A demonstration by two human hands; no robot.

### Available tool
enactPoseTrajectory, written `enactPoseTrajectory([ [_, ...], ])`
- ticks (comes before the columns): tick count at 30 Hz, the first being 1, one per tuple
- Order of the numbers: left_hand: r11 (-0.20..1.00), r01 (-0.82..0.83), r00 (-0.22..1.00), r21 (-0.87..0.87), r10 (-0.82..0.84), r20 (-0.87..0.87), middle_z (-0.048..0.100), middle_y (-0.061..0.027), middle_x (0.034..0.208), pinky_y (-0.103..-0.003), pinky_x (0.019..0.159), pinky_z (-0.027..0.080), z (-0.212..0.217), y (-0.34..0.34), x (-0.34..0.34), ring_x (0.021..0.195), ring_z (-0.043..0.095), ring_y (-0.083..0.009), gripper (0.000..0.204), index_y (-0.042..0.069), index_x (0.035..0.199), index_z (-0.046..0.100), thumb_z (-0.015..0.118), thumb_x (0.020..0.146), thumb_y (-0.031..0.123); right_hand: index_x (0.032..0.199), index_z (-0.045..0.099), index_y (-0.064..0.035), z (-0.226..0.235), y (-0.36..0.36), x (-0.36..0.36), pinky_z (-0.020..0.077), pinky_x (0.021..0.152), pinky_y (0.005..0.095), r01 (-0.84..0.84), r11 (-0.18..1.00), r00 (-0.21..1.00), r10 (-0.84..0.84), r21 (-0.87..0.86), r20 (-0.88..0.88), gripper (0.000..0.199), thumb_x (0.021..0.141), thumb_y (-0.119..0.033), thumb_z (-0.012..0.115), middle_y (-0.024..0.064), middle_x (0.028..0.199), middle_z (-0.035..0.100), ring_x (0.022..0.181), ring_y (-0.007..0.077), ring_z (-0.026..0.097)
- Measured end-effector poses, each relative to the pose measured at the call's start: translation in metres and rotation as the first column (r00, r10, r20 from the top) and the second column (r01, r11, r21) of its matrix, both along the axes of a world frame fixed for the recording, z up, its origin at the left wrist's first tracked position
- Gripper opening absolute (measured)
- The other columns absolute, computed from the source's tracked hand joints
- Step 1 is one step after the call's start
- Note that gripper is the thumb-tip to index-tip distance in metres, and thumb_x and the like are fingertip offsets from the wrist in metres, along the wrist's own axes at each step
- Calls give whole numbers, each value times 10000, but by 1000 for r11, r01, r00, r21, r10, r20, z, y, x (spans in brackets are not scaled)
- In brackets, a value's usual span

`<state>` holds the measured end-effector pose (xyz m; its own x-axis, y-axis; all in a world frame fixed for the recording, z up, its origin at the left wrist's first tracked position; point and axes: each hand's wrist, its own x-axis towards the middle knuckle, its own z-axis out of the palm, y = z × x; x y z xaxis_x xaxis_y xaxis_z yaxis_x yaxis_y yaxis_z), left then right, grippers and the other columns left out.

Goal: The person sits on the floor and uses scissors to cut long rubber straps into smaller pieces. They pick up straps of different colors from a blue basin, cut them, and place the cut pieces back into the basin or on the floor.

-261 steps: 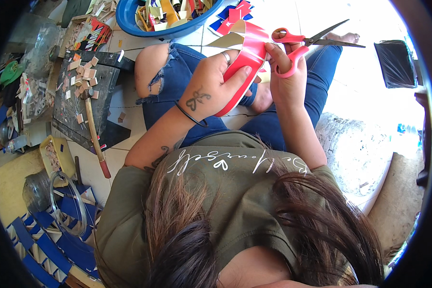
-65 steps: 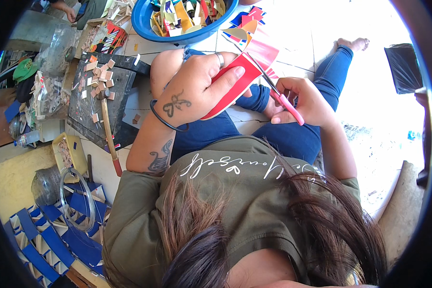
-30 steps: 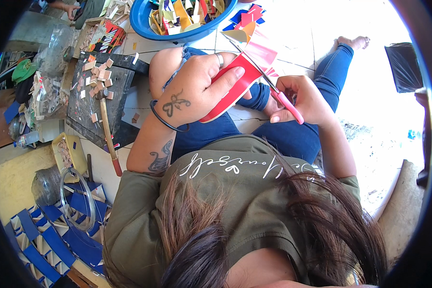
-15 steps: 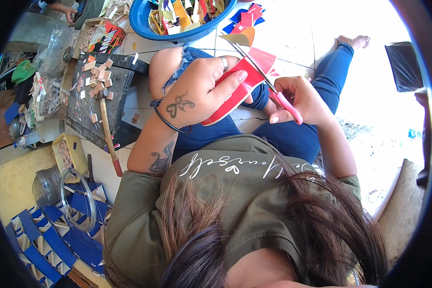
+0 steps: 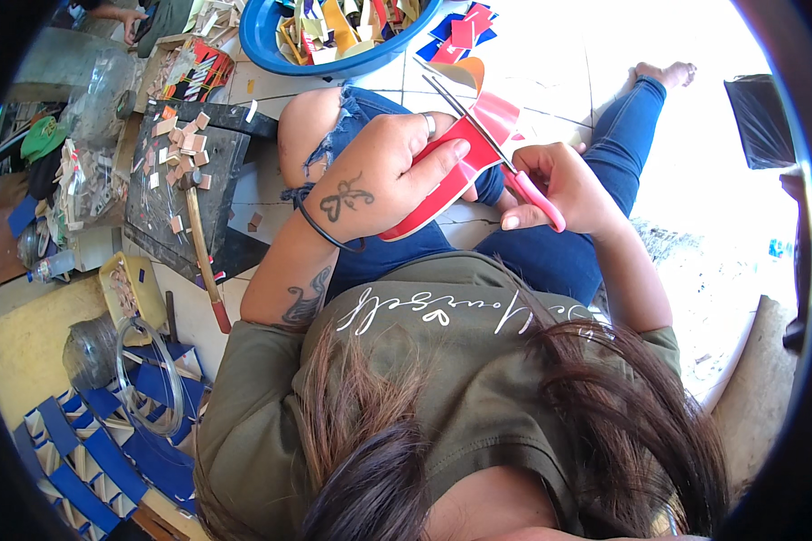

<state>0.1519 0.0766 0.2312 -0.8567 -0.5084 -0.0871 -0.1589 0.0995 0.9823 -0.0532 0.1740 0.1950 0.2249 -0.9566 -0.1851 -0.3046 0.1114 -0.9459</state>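
In my left hand [image 5: 383, 167] is a glossy red sheet [image 5: 444, 187], pinched between the thumb and the curled fingers. My right hand [image 5: 568, 185] grips scissors [image 5: 541, 200] by their pink handles. The scissor blades lie across the far part of the red sheet, slightly apart, with their tips pointing up and left past its edge. Beyond the blades a curled gold-yellow strip [image 5: 465, 72] shows; whether it is joined to the red sheet I cannot tell. Both hands are above my lap.
A blue basin [image 5: 356, 68] full of coloured offcuts stands ahead, with red and blue pieces [image 5: 465, 34] beside it. To the left, a hammer [image 5: 206, 270] and small wooden blocks [image 5: 188, 144] lie on a dark board. Blue-covered strips [image 5: 108, 464] are at lower left. Another person's hand [image 5: 133, 25] shows at far left.
The scissor blades have parted a little. My hands have barely shifted, and the gold-yellow strip sits slightly farther right.
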Motion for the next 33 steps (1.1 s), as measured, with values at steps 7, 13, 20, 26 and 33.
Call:
enactPoseTrajectory([
  [7, 998, 4, 1000, 63, -5, 19, 642, -109, 697, -244, 566, 459, -7, 1, -4, 587, 586, -117, 196, -51, 915, 561, 474, 874, 120, 602, 458, -38, -2, 0, 1, 263, 439, 206, 10, 1000, 996, -11, 8, 84, 461, 596, -327, 817, -48, 530, 397, 505, 44, 349],
  [13, 993, 2, 1000, 118, -2, 0, 643, -104, 704, -234, 558, 455, -15, -1, -5, 584, 579, -107, 201, -47, 920, 567, 477, 873, 127, 581, 451, -42, -5, -3, -2, 261, 431, 200, 4, 1000, 1000, -3, -7, 9, 454, 604, -313, 814, -43, 526, 408, 494, 39, 354],
  [20, 995, 6, 1000, 97, -5, -8, 642, -98, 710, -222, 545, 458, -22, -6, -7, 582, 578, -100, 215, -44, 950, 562, 468, 885, 138, 653, 511, -18, -13, -2, -5, 281, 416, 195, 99, 995, 994, -100, 15, 45, 391, 632, -282, 799, -27, 544, 460, 465, 39, 379],
  [26, 837, -183, 966, 516, 251, -64, 625, -187, 848, -255, 575, 514, -52, -34, 28, 648, 629, -200, 250, -27, 1029, 500, 422, 916, 182, 898, 573, 31, -75, -16, -58, 462, 668, 295, 404, 908, 735, -397, -116, -550, 574, 600, -418, 773, 118, 786, 597, 745, 202, 590],
  [33, 454, -43, 897, 890, 409, -165, 507, -210, 1129, -392, 838, 478, -97, -10, 58, 887, 595, -233, 363, -18, 1207, 397, 449, 877, 121, 1050, 540, 22, -163, -26, -126, 442, 864, 328, 554, 829, 181, -204, -71, -962, 639, 558, -310, 778, 177, 1063, 548, 1057, 300, 504],
])
